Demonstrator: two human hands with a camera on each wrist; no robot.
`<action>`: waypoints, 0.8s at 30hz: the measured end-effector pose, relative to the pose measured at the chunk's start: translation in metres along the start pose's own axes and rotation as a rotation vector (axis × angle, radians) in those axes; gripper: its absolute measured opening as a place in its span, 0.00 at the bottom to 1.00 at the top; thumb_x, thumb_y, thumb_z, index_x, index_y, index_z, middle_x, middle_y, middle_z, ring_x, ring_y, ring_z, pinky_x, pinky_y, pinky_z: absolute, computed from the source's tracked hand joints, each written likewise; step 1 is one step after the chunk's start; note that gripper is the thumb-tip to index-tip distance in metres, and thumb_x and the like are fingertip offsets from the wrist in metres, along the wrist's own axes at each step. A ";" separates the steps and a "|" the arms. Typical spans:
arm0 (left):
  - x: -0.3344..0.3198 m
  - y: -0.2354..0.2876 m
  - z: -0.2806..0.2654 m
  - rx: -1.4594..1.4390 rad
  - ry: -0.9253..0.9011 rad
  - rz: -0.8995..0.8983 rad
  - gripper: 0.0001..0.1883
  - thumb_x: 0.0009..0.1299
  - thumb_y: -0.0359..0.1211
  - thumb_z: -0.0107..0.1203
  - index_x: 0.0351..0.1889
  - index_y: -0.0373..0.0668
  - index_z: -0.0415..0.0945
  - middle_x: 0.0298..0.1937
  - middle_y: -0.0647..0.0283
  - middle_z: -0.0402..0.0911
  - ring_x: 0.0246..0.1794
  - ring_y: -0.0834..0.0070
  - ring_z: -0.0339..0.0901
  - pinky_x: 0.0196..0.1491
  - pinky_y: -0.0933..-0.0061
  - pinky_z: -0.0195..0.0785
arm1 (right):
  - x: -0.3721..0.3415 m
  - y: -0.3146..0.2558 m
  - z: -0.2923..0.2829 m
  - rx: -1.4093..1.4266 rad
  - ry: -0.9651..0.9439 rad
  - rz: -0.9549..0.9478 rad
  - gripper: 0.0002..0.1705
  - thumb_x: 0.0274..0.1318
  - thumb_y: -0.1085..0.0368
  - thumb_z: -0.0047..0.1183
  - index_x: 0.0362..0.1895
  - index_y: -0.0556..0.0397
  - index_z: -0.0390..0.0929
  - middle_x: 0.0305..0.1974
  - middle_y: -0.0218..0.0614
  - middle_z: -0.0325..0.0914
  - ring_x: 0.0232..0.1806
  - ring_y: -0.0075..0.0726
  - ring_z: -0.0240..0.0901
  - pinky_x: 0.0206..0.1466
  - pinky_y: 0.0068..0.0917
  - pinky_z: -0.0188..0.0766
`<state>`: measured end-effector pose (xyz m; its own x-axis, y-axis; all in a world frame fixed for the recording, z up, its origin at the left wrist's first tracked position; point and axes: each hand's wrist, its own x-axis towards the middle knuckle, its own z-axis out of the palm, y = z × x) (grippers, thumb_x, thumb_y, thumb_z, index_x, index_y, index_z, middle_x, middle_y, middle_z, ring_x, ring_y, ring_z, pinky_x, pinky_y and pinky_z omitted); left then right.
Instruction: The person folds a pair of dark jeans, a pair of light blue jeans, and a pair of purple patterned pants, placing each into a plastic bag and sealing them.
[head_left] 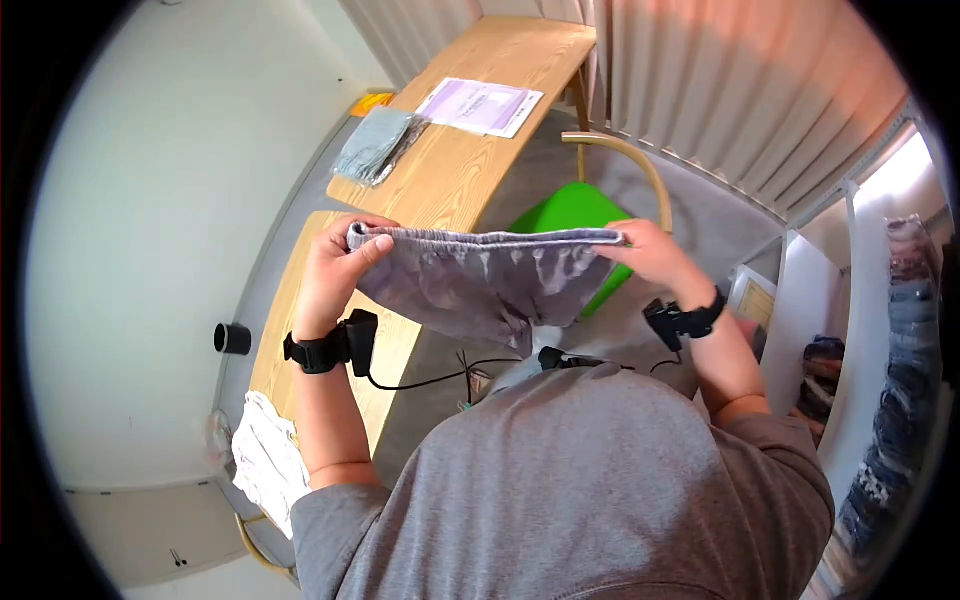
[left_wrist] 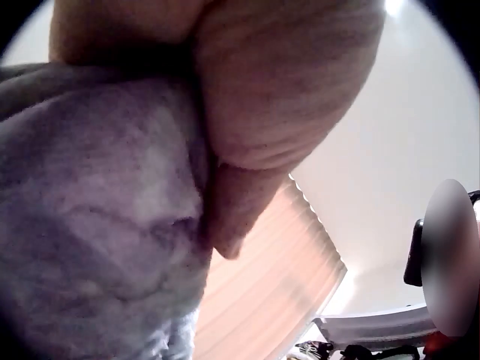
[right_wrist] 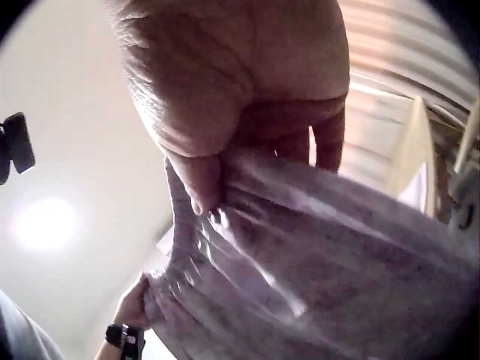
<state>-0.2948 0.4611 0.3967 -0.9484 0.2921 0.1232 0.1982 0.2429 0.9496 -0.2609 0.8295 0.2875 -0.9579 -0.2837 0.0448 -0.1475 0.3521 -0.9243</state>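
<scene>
A pair of grey-purple pants with a gathered elastic waistband is stretched between both hands in the head view. My left hand grips one end of the waistband, thumb on top of the cloth. At the other end, my right hand pinches the waistband's corner between thumb and fingers. The cloth hangs below the band in loose folds. In the right wrist view, the right thumb presses on the gathers of the pants. The left wrist view has the cloth hanging beside the left thumb.
A wooden table carries plastic-wrapped grey-blue clothing and a purple-and-white printed packet. Beyond the pants stands a chair with a green seat. White cloth lies at the left table's near end. Folded clothes line a rack at right.
</scene>
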 end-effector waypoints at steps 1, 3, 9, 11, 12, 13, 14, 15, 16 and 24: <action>-0.003 -0.001 -0.006 0.046 -0.055 -0.019 0.10 0.63 0.33 0.59 0.37 0.36 0.77 0.33 0.69 0.79 0.33 0.84 0.73 0.39 0.80 0.66 | -0.001 -0.009 -0.008 -0.131 -0.098 0.031 0.14 0.58 0.61 0.52 0.41 0.59 0.79 0.32 0.29 0.80 0.33 0.19 0.71 0.42 0.22 0.69; -0.010 -0.009 -0.021 0.080 -0.139 -0.039 0.10 0.64 0.33 0.59 0.36 0.35 0.77 0.31 0.69 0.78 0.32 0.84 0.72 0.38 0.80 0.66 | -0.007 -0.032 -0.020 0.011 -0.154 -0.037 0.15 0.60 0.59 0.50 0.42 0.59 0.78 0.34 0.29 0.79 0.35 0.20 0.71 0.43 0.22 0.69; 0.009 -0.039 -0.010 -0.030 0.003 -0.114 0.10 0.66 0.34 0.57 0.35 0.35 0.77 0.29 0.72 0.77 0.29 0.86 0.70 0.33 0.82 0.64 | 0.032 -0.021 -0.007 0.751 0.020 0.047 0.20 0.66 0.56 0.43 0.40 0.63 0.76 0.36 0.28 0.78 0.38 0.16 0.70 0.44 0.18 0.65; 0.031 -0.056 0.004 -0.074 0.175 -0.115 0.11 0.66 0.35 0.57 0.34 0.34 0.77 0.27 0.73 0.77 0.26 0.87 0.69 0.29 0.84 0.62 | 0.051 -0.011 0.011 0.682 0.168 0.015 0.20 0.66 0.56 0.43 0.39 0.63 0.76 0.35 0.27 0.77 0.35 0.16 0.68 0.42 0.19 0.65; 0.045 -0.048 0.024 0.073 0.299 -0.090 0.12 0.66 0.36 0.57 0.31 0.34 0.78 0.23 0.73 0.75 0.23 0.87 0.68 0.26 0.82 0.61 | 0.061 -0.014 0.016 0.612 0.318 -0.014 0.21 0.66 0.55 0.43 0.38 0.63 0.77 0.34 0.26 0.77 0.33 0.16 0.67 0.39 0.19 0.65; 0.048 -0.039 0.039 0.123 0.311 -0.064 0.12 0.66 0.37 0.57 0.30 0.35 0.77 0.22 0.73 0.75 0.22 0.88 0.67 0.25 0.82 0.59 | 0.063 -0.017 0.023 0.615 0.340 -0.019 0.20 0.66 0.55 0.43 0.39 0.62 0.77 0.34 0.26 0.76 0.33 0.16 0.67 0.39 0.18 0.65; 0.048 -0.027 0.055 0.172 0.320 -0.042 0.13 0.67 0.37 0.56 0.29 0.36 0.76 0.22 0.74 0.75 0.21 0.88 0.66 0.23 0.83 0.58 | 0.063 -0.024 0.031 0.617 0.364 -0.019 0.20 0.66 0.55 0.42 0.39 0.61 0.76 0.35 0.26 0.76 0.33 0.16 0.67 0.40 0.18 0.64; 0.050 -0.024 0.072 0.171 0.319 -0.006 0.14 0.67 0.38 0.56 0.28 0.35 0.76 0.20 0.74 0.74 0.20 0.88 0.66 0.22 0.82 0.57 | 0.067 -0.025 0.043 0.480 0.476 -0.101 0.23 0.65 0.53 0.43 0.34 0.63 0.77 0.27 0.26 0.76 0.28 0.18 0.64 0.35 0.22 0.64; 0.052 -0.021 0.089 0.170 0.318 0.030 0.15 0.67 0.38 0.57 0.27 0.34 0.76 0.18 0.73 0.73 0.19 0.88 0.65 0.21 0.82 0.56 | 0.070 -0.027 0.053 0.405 0.504 -0.167 0.23 0.65 0.53 0.44 0.32 0.63 0.76 0.22 0.32 0.74 0.25 0.19 0.62 0.31 0.24 0.64; 0.054 -0.008 0.159 0.474 0.264 0.224 0.16 0.67 0.37 0.53 0.26 0.30 0.73 0.18 0.45 0.72 0.17 0.52 0.70 0.22 0.60 0.60 | 0.052 -0.050 0.076 -0.223 0.629 -0.261 0.17 0.63 0.60 0.42 0.28 0.61 0.69 0.25 0.55 0.73 0.28 0.62 0.70 0.31 0.48 0.66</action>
<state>-0.3083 0.6215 0.3498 -0.8880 0.1584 0.4317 0.4325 0.6066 0.6671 -0.2845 0.7299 0.3071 -0.8354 0.1606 0.5257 -0.3733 0.5363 -0.7570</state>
